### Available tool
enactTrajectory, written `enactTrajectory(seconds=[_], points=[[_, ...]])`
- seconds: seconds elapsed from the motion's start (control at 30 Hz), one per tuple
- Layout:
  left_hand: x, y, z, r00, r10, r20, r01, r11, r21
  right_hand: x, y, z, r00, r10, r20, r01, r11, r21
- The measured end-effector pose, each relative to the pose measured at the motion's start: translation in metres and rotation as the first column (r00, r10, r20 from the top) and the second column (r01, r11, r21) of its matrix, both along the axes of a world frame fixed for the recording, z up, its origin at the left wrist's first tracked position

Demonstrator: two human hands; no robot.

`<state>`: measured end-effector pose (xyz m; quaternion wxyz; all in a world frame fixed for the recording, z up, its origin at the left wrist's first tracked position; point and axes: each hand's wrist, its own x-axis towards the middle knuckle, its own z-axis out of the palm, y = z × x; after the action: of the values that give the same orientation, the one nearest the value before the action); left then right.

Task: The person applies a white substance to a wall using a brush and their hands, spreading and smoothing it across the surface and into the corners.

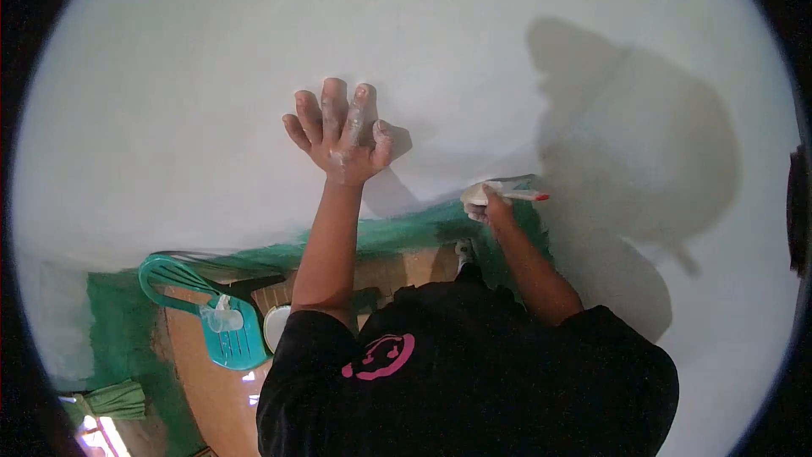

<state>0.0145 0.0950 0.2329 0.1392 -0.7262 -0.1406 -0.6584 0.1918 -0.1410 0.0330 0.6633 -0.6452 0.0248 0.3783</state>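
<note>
My left hand [340,134] lies against the white wall [211,118] with its fingers spread and smeared with white paint. Lower and to the right, my right hand [489,208] grips a paintbrush [523,195] with a pale, red-tipped handle. Its cream-coloured bristle end points left, close to the wall where white paint meets the green band [406,230]. The fingers wrap round the brush near its head, and part of it is hidden by them.
Down to the left stands a teal plastic chair [228,347] with a clear plastic bag [222,318] on it. Beside it is a white round container [275,327] on the brown floor [199,351]. A green curtain [118,402] hangs at a bright window.
</note>
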Motion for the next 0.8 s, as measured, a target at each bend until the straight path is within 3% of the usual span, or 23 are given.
enactTrajectory(seconds=[0.07, 0.13, 0.17, 0.2, 0.23, 0.27, 0.33, 0.37, 0.47, 0.5, 0.57, 0.6, 0.63, 0.67, 0.7, 0.73, 0.77, 0.8], points=[[0.002, 0.006, -0.009, 1.0, -0.016, 0.004, 0.016, 1.0, 0.008, -0.018, 0.0, 0.027, 0.979, 0.011, 0.202, -0.035, 0.993, 0.115], [0.002, 0.008, -0.013, 1.0, -0.01, 0.0, 0.01, 1.0, 0.01, -0.028, -0.007, 0.023, 0.968, -0.027, 0.249, -0.012, 0.988, 0.156], [0.002, 0.01, -0.016, 1.0, -0.013, -0.002, 0.013, 1.0, 0.013, -0.021, -0.01, -0.001, 0.777, 0.009, 0.629, -0.107, 0.987, 0.117], [0.002, 0.009, -0.015, 1.0, -0.009, -0.004, 0.01, 1.0, 0.011, -0.013, -0.016, -0.024, 0.443, 0.035, 0.896, -0.176, 0.983, 0.049], [0.001, 0.01, -0.017, 1.0, 0.001, -0.001, -0.001, 1.0, 0.014, -0.007, -0.018, -0.05, 0.39, 0.132, 0.911, -0.116, 0.989, -0.094], [0.0, 0.009, -0.019, 1.0, 0.007, -0.003, -0.007, 1.0, 0.014, -0.002, -0.021, -0.059, 0.403, 0.132, 0.906, -0.111, 0.989, -0.095], [-0.001, 0.01, -0.02, 1.0, 0.006, -0.015, -0.006, 1.0, 0.022, 0.007, -0.03, -0.075, 0.827, 0.232, 0.512, -0.151, 0.969, -0.194], [-0.001, 0.011, -0.019, 1.0, 0.015, -0.01, -0.015, 0.999, 0.031, 0.016, -0.041, -0.112, 0.834, 0.222, 0.505, -0.143, 0.971, -0.19], [0.001, -0.003, 0.004, 1.0, 0.002, -0.002, -0.002, 0.998, 0.057, 0.056, -0.062, -0.198, 0.603, 0.402, 0.69, -0.106, 0.897, -0.43], [0.0, 0.001, 0.0, 1.0, 0.002, -0.01, -0.001, 0.998, 0.055, 0.054, -0.058, -0.204, 0.608, 0.403, 0.684, -0.109, 0.896, -0.431], [-0.001, -0.003, 0.003, 1.0, 0.008, -0.012, -0.008, 0.998, 0.063, 0.046, -0.055, -0.205, 0.308, 0.323, 0.895, -0.286, 0.929, -0.237], [0.001, -0.004, 0.003, 1.0, 0.0, -0.024, 0.001, 0.998, 0.06, 0.042, -0.059, -0.162, 0.321, 0.323, 0.89, -0.281, 0.93, -0.237], [0.003, -0.004, 0.003, 1.0, -0.017, 0.011, 0.016, 0.999, 0.049, 0.013, -0.051, -0.11, 0.692, 0.249, 0.678, -0.272, 0.959, -0.075], [0.004, -0.003, 0.003, 0.998, -0.029, 0.048, 0.027, 0.999, 0.043, -0.018, -0.017, -0.05, 0.93, 0.16, 0.33, -0.195, 0.978, 0.074], [0.005, -0.003, 0.005, 0.999, -0.03, 0.04, 0.028, 0.998, 0.048, -0.044, -0.008, 0.008, 0.933, 0.159, 0.324, -0.194, 0.978, 0.081], [0.003, 0.002, -0.002, 0.999, -0.024, 0.034, 0.022, 0.999, 0.043, -0.069, 0.002, 0.055, 0.914, 0.113, 0.389, -0.218, 0.947, 0.236], [0.003, 0.001, -0.002, 0.999, -0.018, 0.031, 0.017, 0.999, 0.042, -0.082, 0.006, 0.078, 0.893, 0.054, 0.447, -0.246, 0.89, 0.385], [0.003, 0.0, -0.002, 0.999, -0.02, 0.026, 0.019, 0.999, 0.041, -0.084, 0.012, 0.074, 0.895, 0.052, 0.442, -0.243, 0.89, 0.385]])
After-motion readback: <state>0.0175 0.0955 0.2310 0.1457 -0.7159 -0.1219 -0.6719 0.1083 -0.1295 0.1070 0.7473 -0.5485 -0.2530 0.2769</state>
